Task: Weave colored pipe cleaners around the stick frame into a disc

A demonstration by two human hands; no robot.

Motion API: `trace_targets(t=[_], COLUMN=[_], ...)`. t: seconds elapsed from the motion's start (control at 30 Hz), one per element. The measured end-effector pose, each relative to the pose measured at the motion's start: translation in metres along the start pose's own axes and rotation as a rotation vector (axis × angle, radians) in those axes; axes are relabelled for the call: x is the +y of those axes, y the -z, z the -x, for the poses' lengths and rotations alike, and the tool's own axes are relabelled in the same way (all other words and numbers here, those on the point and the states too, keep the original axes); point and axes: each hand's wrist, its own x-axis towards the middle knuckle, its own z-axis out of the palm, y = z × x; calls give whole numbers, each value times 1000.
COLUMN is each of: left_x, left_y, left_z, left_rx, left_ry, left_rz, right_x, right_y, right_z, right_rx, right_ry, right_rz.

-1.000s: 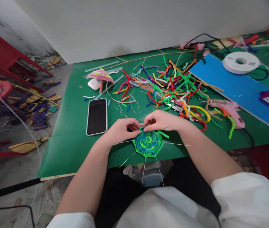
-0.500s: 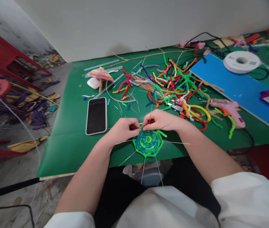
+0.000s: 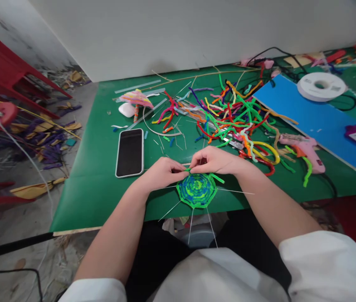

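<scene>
With my left hand (image 3: 162, 173) and right hand (image 3: 217, 161) I pinch the far rim of the green-and-blue pipe-cleaner disc (image 3: 197, 188), I think so that it does not turn. It is near the green table's (image 3: 102, 201) front edge, where its wire spokes (image 3: 236, 191) have free room.

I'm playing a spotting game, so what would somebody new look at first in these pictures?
Probably the round, spoked, green-and-blue fuzzy disc near the front edge of the green table, with the left grip and right grip at its far rim. Next, maybe the tangled heap of multicoloured fuzzy stems beyond the right grip, then the flat blue rectangular board at right.
</scene>
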Motion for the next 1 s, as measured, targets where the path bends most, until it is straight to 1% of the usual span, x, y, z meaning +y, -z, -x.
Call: trace_targets(t=[0.13,0.33,0.47,0.6,0.77,0.83,0.9,1.0], left_x=[2,5,5,4,1,1,1,2], left_y=[-1,0,2,2,-1,-1,-1,0], left_z=[-1,1,2,3,2,2,2,3], left_rx=[40,-31,0,23,64,47,3,-43], left_ry=[-9,154,167,158,176,178,176,170], left_rz=[21,169,157,161,188,192,183,182], right_x=[0,0,-2,-3,-3,-2,0,1], right_y=[-1,1,9,17,20,19,17,17], right_z=[-1,0,6,12,15,14,13,12], right_rx=[13,26,-38,-69,-120,-126,-122,-83], right_ry=[7,-4,-11,-36,-43,-55,-69,-97], right_rz=[-14,-40,-74,-111,-170,-240,-335,-446])
